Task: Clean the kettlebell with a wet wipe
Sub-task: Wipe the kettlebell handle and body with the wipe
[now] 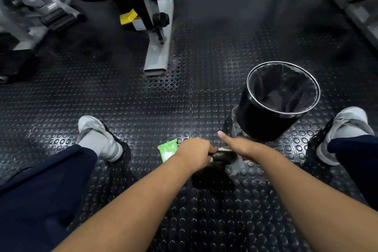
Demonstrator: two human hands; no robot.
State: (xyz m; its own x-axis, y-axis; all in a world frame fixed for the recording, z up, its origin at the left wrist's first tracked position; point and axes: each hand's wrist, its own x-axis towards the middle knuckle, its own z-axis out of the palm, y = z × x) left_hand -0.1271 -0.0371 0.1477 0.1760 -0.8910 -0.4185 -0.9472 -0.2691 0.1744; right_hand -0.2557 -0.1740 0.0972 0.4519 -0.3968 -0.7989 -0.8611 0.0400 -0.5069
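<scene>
**Head cam check-in: wipe is on the kettlebell handle, body looks untouched**

Head view looks straight down at the kettlebell (212, 176), which sits on the studded rubber floor (143, 98) between the person's feet, close in front of them. It's upright: the round black body is below and nearer the camera, and the handle (224, 156) is on top. The handle's long axis runs left to right across the picture, from one hand to the other, roughly level.

The left hand (194, 154) is curled shut around the left end of the handle, holding the thing steady as far as I can tell. The right hand (241, 146) is on the right end with a wet wipe (235, 166) pressed under it; the grey-white cloth hangs out below the palm. That hand isn't a full fist, the thumb sticks out straight and points away from the person.

My read is that the cleaning is underway but early. The wipe is out and on the handle, while the ball part looks dark and shows no wipe on it, so that's likely still to do. I can't judge how clean anything is from this.

Just past the left hand lies the green wipe pack (167, 149), flat on the floor. A black bin (266, 116) with a liner stands just beyond the right hand, empty from what shows, so the used wipe hasn't gone in. Gym machine frames (157, 51) stand further back.
</scene>
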